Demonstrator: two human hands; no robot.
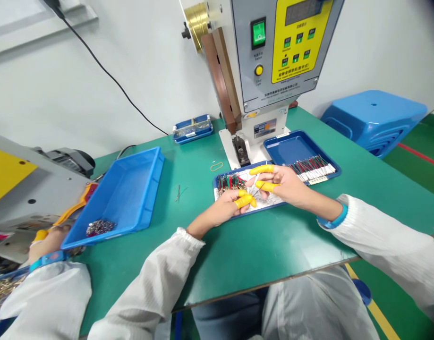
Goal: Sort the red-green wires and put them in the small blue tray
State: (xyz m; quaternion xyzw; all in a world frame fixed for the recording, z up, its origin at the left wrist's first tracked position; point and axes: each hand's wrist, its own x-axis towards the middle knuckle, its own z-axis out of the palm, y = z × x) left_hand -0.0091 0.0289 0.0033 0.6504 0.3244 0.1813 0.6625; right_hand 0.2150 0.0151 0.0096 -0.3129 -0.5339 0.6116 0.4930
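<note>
Hands [225, 208] on thin white wires [251, 189].

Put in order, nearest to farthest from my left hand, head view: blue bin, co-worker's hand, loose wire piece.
1. Loose wire piece: left of your left hand, on the table.
2. Blue bin: further left.
3. Co-worker's hand: far left, beside the bin.

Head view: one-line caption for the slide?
Left hand and right hand, fingertips in yellow covers, hold thin wires above a blue tray at a green bench.
</note>
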